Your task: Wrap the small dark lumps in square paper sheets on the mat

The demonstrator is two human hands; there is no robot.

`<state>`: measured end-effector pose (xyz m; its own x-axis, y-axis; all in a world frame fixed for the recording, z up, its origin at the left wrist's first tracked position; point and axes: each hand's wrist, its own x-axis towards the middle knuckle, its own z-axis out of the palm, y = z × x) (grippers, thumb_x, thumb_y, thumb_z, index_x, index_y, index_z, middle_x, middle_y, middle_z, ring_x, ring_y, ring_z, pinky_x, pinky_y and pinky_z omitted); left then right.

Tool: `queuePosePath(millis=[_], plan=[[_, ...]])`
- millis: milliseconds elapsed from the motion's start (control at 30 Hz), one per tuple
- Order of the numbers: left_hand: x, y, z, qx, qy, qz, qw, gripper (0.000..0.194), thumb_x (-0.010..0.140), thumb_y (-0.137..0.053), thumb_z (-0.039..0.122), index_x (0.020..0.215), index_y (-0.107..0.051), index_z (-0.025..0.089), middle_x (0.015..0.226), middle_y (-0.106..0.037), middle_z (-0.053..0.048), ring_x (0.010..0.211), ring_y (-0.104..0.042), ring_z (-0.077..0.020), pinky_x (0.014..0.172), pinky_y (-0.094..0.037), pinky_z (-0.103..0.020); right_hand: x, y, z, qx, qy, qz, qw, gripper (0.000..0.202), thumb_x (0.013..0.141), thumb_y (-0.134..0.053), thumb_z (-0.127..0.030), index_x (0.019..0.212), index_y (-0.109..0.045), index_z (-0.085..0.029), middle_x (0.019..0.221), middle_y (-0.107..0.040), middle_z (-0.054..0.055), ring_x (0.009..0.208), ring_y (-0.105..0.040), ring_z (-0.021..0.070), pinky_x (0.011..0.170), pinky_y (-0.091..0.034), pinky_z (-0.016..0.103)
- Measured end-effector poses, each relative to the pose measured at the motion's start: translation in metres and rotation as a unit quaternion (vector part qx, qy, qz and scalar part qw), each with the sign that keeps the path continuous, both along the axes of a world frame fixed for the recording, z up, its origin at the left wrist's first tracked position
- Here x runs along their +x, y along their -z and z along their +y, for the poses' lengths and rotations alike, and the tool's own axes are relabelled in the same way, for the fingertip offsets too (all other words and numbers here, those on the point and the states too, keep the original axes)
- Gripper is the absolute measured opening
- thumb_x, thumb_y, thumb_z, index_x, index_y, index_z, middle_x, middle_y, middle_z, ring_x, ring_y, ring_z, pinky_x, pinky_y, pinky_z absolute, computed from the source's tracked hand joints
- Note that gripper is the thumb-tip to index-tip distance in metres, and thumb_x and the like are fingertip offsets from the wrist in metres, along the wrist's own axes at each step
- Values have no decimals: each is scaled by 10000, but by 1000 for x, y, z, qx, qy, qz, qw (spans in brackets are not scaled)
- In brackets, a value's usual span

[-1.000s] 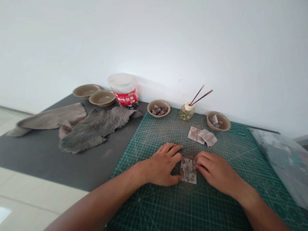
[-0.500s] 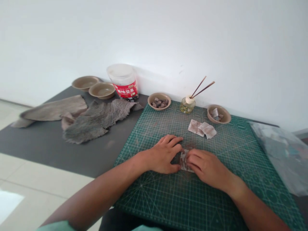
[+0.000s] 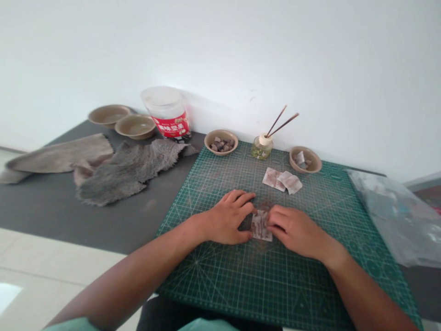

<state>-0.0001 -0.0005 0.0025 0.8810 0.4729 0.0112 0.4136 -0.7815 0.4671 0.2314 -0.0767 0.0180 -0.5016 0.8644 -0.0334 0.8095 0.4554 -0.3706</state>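
Note:
A small whitish square, streaked with brown, lies flat on the green cutting mat. My left hand rests palm down on the mat with fingers spread, its thumb and index fingertip at the square's left side. Over the square's right side is my right hand, its fingers closed together; whatever they may pinch is hidden. Beyond the hands, two similar brown-stained pieces overlap each other on the mat.
Along the wall stand a bowl of stones, a reed diffuser and a bowl with scraps. On the left are a red-labelled plastic tub, two bowls and grey rags. A clear plastic bag lies right.
My right hand has shifted slightly toward the square's right edge, so more of its streaked face shows. The left hand keeps its place beside it. The whole view has moved a little.

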Motion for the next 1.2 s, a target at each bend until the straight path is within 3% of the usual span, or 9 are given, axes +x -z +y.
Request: queuePosePath(millis=[67, 233, 367, 533, 733, 867, 1000, 1133, 1200], plan=[[0, 0, 0, 0, 4, -2, 1000, 494, 774, -729, 422, 1189, -554, 220, 1554, -352, -107, 1429, -267, -359, 1169, -241, -549, -2, 0, -2, -4, -29, 8, 1000, 108, 972, -546, -192, 927, -644, -192, 932, -653, 41, 873, -621, 174, 788, -469, 307], [0, 0, 0, -3, -2, -3, 1000, 480, 780, -721, 416, 1187, -553, 226, 1555, -351, -102, 1429, -267, -361, 1166, -240, -556, -1, 0, -1, 25, 51, 7, 998, 119, 977, -530, -188, 913, -630, -185, 949, -645, 53, 882, -619, 184, 807, -473, 323], [0, 1, 0, 0, 2, -7, 1000, 485, 780, -721, 421, 1193, -553, 231, 1550, -359, -99, 1426, -271, -357, 1166, -241, -550, -2, 0, -3, -5, -21, 5, 1000, 105, 970, -547, -204, 913, -635, -196, 925, -647, 36, 847, -620, 174, 765, -472, 308], [0, 1, 0, 0, -4, -4, 1000, 507, 772, -726, 422, 1206, -545, 234, 1555, -351, -98, 1427, -266, -363, 1162, -243, -563, -1, 2, -3, 49, 71, 8, 996, 122, 975, -521, -176, 922, -630, -188, 980, -656, 66, 904, -624, 195, 811, -480, 333], [0, -2, 0, -2, 2, -1, 1000, 498, 771, -728, 431, 1188, -547, 226, 1554, -354, -104, 1428, -269, -358, 1161, -250, -557, -6, 2, -8, 3, -29, 0, 1000, 104, 978, -533, -200, 946, -632, -197, 953, -663, 41, 882, -635, 186, 784, -481, 320], [0, -1, 0, 7, 2, 1, 1000, 488, 773, -724, 436, 1174, -543, 225, 1557, -353, -105, 1428, -273, -355, 1158, -254, -557, -1, 4, -7, 31, 47, 7, 998, 114, 978, -526, -186, 943, -633, -200, 981, -665, 48, 894, -641, 187, 806, -489, 327], [0, 0, 0, 6, 6, 2, 1000, 504, 784, -716, 448, 1202, -534, 234, 1563, -347, -102, 1433, -267, -356, 1156, -254, -561, -2, 4, -6, 13, -2, 6, 1000, 122, 979, -519, -175, 971, -638, -202, 987, -668, 49, 897, -642, 186, 807, -492, 322], [0, -1, 0, 2, 4, 1, 1000, 492, 777, -724, 432, 1186, -541, 228, 1560, -351, -104, 1433, -265, -360, 1160, -249, -558, -2, 4, -4, 43, 61, -10, 997, 113, 983, -515, -187, 953, -624, -196, 995, -659, 60, 900, -637, 198, 796, -482, 333], [1, -1, 0, 1, 3, 1, 1000, 492, 774, -727, 434, 1180, -546, 223, 1557, -355, -107, 1432, -267, -362, 1161, -250, -556, -2, 4, -4, 31, 58, -3, 998, 95, 977, -532, -194, 934, -617, -198, 973, -653, 49, 874, -635, 189, 776, -479, 321]])
